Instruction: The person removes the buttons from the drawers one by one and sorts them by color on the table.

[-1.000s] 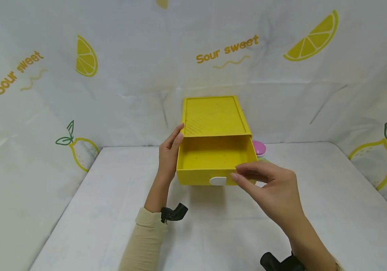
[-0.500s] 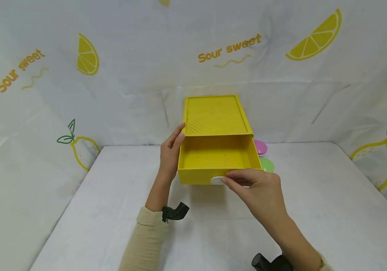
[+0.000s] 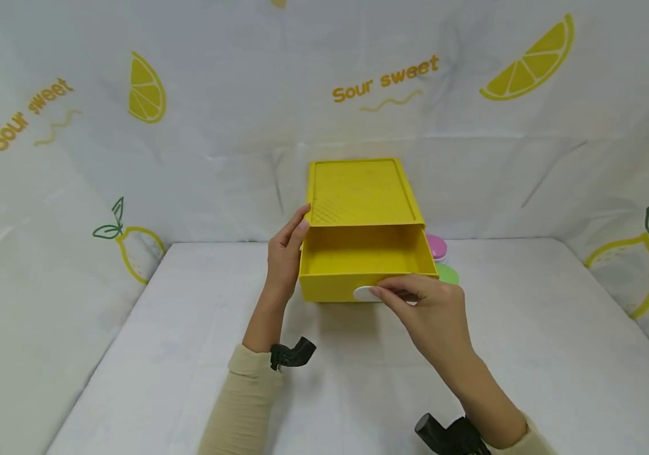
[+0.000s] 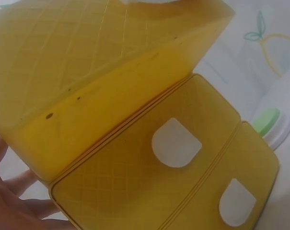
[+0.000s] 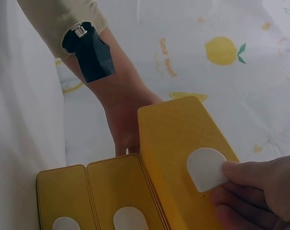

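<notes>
A yellow drawer cabinet [image 3: 361,189] stands at the back of the table, its top drawer [image 3: 327,289] pulled well out. Nothing shows inside that drawer. My right hand [image 3: 432,313] pinches the white handle [image 5: 204,168] on the drawer's front, between thumb and fingers. Against the cabinet's left side rests my left hand [image 3: 283,262], its fingers extended and the thumb near the front edge. Two lower drawers, each with a white handle [image 4: 176,143], are closed in the left wrist view.
Right of the cabinet stand a pink-lidded container [image 3: 436,246] and a green-lidded one [image 3: 447,273], both partly hidden. A white sheet with lemon prints [image 3: 233,158] hangs close behind the cabinet. White cloth covers the table [image 3: 188,328].
My right hand has moved left from the drawer's right front onto the white handle and taken hold of it. The drawer has slid slightly inward. My left hand stays in place.
</notes>
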